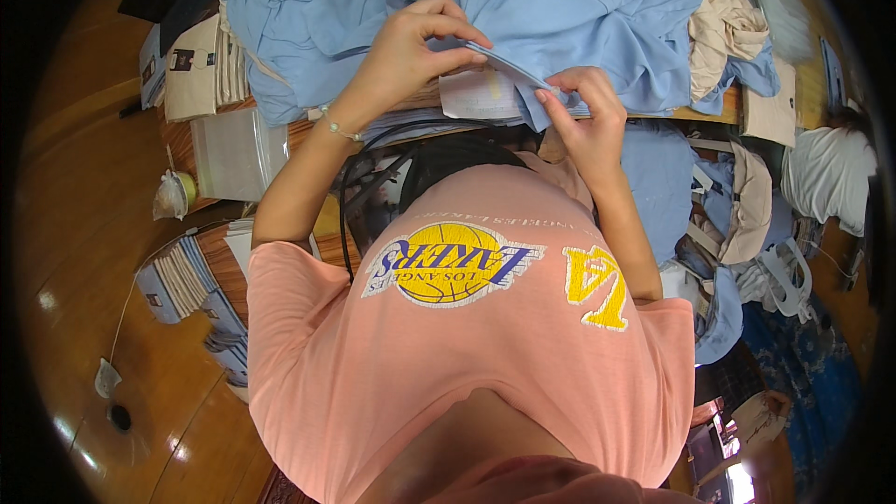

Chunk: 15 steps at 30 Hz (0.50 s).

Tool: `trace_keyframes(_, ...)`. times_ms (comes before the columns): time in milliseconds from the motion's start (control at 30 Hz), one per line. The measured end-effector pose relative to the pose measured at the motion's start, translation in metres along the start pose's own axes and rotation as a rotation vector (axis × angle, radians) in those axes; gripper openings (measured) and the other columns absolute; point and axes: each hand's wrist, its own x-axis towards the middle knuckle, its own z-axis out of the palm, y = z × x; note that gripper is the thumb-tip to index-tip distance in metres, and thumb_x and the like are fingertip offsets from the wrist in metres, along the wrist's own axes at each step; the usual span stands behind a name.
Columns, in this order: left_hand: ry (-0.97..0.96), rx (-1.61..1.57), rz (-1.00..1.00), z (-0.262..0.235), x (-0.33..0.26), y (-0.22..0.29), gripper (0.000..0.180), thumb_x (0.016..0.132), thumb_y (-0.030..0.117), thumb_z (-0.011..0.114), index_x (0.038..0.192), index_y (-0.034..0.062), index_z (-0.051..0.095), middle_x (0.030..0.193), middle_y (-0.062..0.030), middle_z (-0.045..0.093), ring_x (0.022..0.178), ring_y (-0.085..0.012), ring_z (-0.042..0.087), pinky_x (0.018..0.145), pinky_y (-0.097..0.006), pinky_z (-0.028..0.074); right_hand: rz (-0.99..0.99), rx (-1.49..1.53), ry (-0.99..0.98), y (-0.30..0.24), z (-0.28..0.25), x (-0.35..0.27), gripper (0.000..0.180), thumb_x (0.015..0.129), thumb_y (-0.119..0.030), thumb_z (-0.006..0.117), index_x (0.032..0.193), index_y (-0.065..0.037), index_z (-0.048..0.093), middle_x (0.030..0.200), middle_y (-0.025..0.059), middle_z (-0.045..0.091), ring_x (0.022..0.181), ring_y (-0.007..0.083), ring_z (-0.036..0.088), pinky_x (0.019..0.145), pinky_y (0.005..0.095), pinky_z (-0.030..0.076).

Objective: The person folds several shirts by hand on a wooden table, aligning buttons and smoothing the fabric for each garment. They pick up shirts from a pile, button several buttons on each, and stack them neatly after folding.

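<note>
Between both hands a narrow, folded edge of light-blue cloth (509,67) is stretched at a slant above the near side of the table. My left hand (415,49) pinches its upper left end between thumb and fingers. At the lower right end, my right hand (590,112) grips it with thumb and forefinger. Whether this strip belongs to the large light-blue garment (579,14) heaped behind it, I cannot tell. Under the strip lies a pale printed sheet (478,98), partly hidden.
Folded beige garments (198,65) and a clear plastic bag (245,154) lie left. Beige cloth (723,23) edges the heap's right side. More blue and beige garments (747,201) hang at the right. Stacked folded shirts (177,275) stand lower left. A dark cable (345,196) runs near my left arm.
</note>
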Motion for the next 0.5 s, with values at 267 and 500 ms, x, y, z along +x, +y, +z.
trace_keyframes(267,0.009,0.042,0.015,0.0001,-0.0011,0.0022,0.016,0.068,0.007,0.073,0.083,0.0050,0.070,0.077,-0.0005,0.051,0.074,-0.0102,0.048,0.066,-0.022,0.038,0.153,0.025,0.036,-0.0092,0.0003,0.0004,0.012,0.068,0.000,0.067,0.076,0.000,0.059,0.072,0.0102,0.057,0.066,0.0221,0.052,0.062,0.0297,0.043)
trace_keyframes(500,0.013,0.072,0.060,-0.0016,-0.0003,0.0052,0.017,0.066,0.006,0.073,0.082,0.0055,0.070,0.076,-0.0002,0.049,0.075,-0.0113,0.048,0.068,-0.023,0.038,0.068,-0.003,0.051,-0.0084,0.0013,0.0014,0.010,0.067,-0.001,0.065,0.072,0.000,0.056,0.071,0.0104,0.056,0.067,0.0236,0.053,0.061,0.0310,0.042)
